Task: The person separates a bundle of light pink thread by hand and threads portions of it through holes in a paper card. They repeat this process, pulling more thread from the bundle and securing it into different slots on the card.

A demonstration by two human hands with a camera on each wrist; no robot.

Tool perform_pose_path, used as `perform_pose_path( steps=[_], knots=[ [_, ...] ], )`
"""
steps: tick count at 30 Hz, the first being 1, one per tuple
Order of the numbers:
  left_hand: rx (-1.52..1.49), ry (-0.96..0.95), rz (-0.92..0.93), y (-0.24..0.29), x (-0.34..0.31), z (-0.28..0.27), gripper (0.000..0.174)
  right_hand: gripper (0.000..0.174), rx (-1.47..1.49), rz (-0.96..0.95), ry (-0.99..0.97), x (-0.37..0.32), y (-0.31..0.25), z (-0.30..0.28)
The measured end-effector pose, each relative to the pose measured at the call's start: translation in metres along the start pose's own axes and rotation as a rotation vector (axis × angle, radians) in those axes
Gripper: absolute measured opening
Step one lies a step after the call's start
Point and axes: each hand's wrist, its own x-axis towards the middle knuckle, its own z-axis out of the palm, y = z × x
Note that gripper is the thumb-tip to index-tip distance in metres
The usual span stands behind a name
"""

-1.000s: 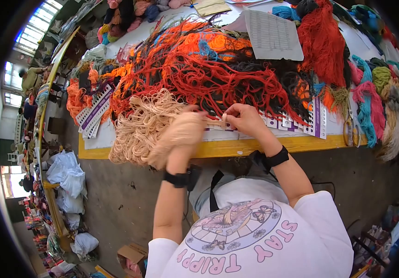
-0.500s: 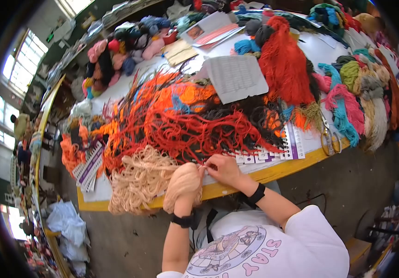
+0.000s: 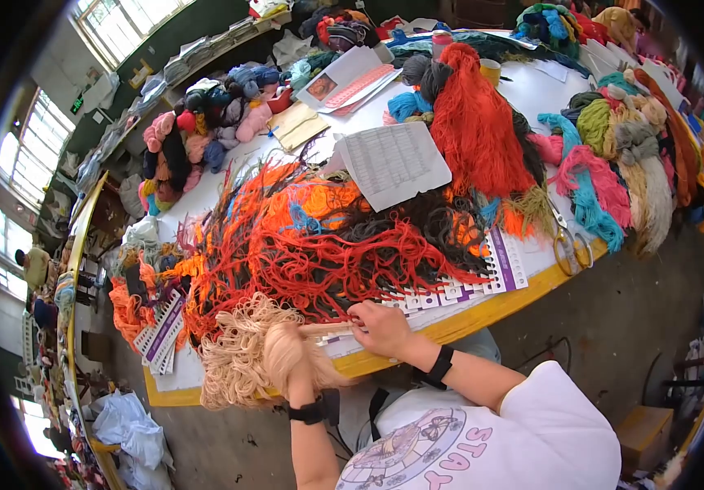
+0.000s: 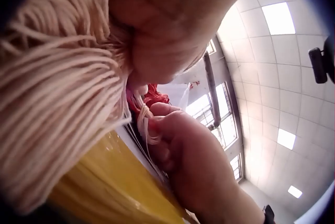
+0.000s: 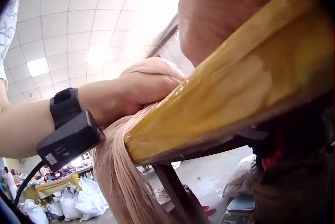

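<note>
Cream-peach yarn (image 3: 242, 347) lies in a loopy heap at the table's front edge. My left hand (image 3: 300, 382) grips a hank of it, with strands draped over the back of the hand and hanging past the edge in the right wrist view. To its right, my right hand (image 3: 383, 331) pinches a small looped end of the same yarn (image 4: 144, 122) between thumb and fingers. A short band of strands runs level between both hands. Just behind them spreads a tangled pile of red yarn (image 3: 327, 273), mixed with black and orange.
Punched white-and-purple cards (image 3: 505, 260) stick out beneath the pile. Scissors (image 3: 568, 245) lie at the right by the yellow table edge (image 3: 458, 327). A printed sheet (image 3: 393, 163) rests on the yarn. Coloured hanks (image 3: 597, 192) hang over the right side.
Half a second ago the hands were close together; now they are apart, with strands stretched between them. The head view has shifted, showing more of the table's far side.
</note>
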Motion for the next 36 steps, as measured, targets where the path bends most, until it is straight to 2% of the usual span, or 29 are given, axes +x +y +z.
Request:
perform_pose_path(
  steps=[2, 3, 6, 7, 8, 9, 11, 12, 13, 16, 19, 24, 27, 31, 36],
  knots=[
    [-0.240, -0.012, -0.505, 0.015, 0.008, -0.029, 0.026, 0.018, 0.054, 0.027, -0.014, 0.001, -0.001, -0.002],
    [-0.521, 0.111, -0.514, 0.017, 0.007, -0.038, 0.025, 0.016, 0.107, 0.066, -0.005, 0.004, 0.000, -0.003],
    [-1.219, 0.014, -0.796, 0.025, 0.003, -0.070, 0.030, 0.014, 0.298, 0.130, 0.001, 0.014, -0.006, -0.007],
    [-1.262, -0.071, -0.720, 0.025, -0.007, -0.071, 0.039, 0.015, 0.379, 0.115, -0.018, 0.017, -0.017, -0.007],
    [-1.267, -0.216, -0.638, 0.036, -0.012, -0.069, 0.041, 0.016, 0.461, 0.105, -0.042, 0.019, -0.029, -0.009],
    [-1.264, -0.360, -0.558, 0.051, -0.017, -0.068, 0.043, 0.018, 0.629, 0.133, -0.188, 0.020, -0.040, -0.008],
    [-1.168, -0.631, -0.355, 0.079, -0.023, -0.063, 0.050, 0.019, 0.837, 0.085, -0.355, 0.018, -0.051, -0.001],
    [-1.103, -0.643, -0.336, 0.093, -0.026, -0.063, 0.051, 0.020, 0.938, 0.056, -0.438, 0.021, -0.061, -0.008],
    [-1.039, -0.655, -0.317, 0.107, -0.028, -0.064, 0.052, 0.021, 0.960, 0.344, -0.593, 0.021, -0.068, -0.025],
    [-0.912, -0.711, -0.227, 0.113, -0.023, -0.058, 0.051, 0.016, 1.109, 0.443, -0.573, 0.021, -0.067, -0.039],
    [-0.859, -0.760, -0.167, 0.125, -0.019, -0.057, 0.049, 0.014, 1.130, 0.392, -0.495, 0.020, -0.065, -0.046],
    [-0.987, -0.820, -0.352, 0.140, -0.017, -0.057, 0.049, 0.012, 1.032, 0.310, -0.428, 0.023, -0.065, -0.052],
    [-1.168, -0.757, -0.457, 0.136, -0.014, -0.057, 0.042, 0.010, 1.116, 0.365, -0.379, 0.026, -0.066, -0.058],
    [-1.191, -0.637, -0.468, 0.133, -0.013, -0.057, 0.039, 0.011, 1.282, 0.392, -0.307, 0.029, -0.070, -0.058],
    [-1.211, -0.636, -0.465, 0.123, -0.012, -0.056, 0.036, 0.013, 1.313, 0.374, -0.281, 0.028, -0.067, -0.054]
  ],
)
